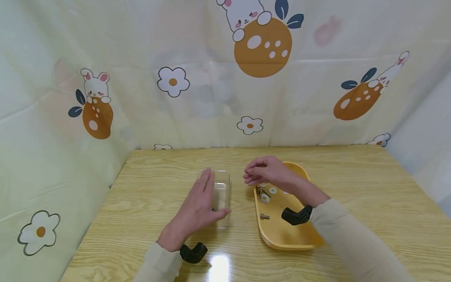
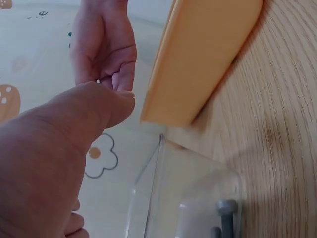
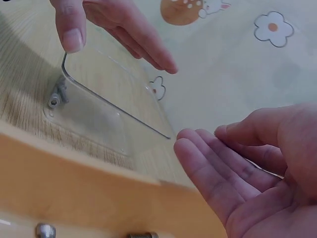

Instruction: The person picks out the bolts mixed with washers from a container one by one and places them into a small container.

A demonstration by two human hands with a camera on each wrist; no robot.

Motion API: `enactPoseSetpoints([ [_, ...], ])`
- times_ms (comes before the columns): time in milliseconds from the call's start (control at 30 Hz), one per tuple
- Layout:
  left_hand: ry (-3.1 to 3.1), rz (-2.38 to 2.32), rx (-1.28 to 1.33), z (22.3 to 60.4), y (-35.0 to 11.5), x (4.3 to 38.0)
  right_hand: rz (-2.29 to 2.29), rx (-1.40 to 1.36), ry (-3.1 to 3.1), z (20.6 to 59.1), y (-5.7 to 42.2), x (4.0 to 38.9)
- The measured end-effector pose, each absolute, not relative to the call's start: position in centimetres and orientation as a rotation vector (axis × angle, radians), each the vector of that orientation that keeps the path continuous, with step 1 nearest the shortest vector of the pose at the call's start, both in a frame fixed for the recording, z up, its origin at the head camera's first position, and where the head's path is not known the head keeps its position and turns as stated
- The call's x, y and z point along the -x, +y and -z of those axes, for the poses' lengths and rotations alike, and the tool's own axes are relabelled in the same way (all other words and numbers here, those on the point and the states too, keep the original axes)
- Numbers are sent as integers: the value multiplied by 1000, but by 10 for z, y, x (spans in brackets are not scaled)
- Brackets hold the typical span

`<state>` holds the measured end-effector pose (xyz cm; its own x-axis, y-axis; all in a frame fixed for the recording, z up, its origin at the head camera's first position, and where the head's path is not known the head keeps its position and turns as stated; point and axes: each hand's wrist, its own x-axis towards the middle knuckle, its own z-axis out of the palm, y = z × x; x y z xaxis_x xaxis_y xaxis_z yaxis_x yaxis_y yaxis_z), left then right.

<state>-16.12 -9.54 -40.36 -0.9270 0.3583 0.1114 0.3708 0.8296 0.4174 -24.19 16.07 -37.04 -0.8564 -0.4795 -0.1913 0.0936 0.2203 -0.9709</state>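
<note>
My left hand (image 1: 201, 199) hovers over the left side of a clear plastic box (image 1: 226, 196), fingers straight and thumb held apart. Metal bolts (image 2: 227, 207) lie inside that box, partly covered by the hand in the head view. My right hand (image 1: 269, 171) is raised at the far left corner of an orange-yellow tray (image 1: 289, 231). Its thumb and index finger come together while the other fingers (image 3: 208, 173) stretch out. Whether something small sits between the fingertips cannot be seen. Inside the tray are washers (image 1: 273, 190) and a loose bolt (image 1: 265, 216).
Both containers stand on a wood-grain table (image 1: 148, 188), the box left of the tray with a narrow strip between them. The tray has raised walls. Behind the table hangs a patterned curtain (image 1: 204, 113). A black wrist mount (image 1: 296, 216) sits above the tray.
</note>
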Motion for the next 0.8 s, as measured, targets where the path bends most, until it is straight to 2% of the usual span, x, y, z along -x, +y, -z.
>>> enactPoseSetpoints([
  [500, -2968, 764, 765, 395, -66, 159, 1730, 310, 2052, 378, 195, 231],
  [800, -2954, 713, 841, 399, -55, 158, 1761, 176, 2022, 379, 204, 224],
])
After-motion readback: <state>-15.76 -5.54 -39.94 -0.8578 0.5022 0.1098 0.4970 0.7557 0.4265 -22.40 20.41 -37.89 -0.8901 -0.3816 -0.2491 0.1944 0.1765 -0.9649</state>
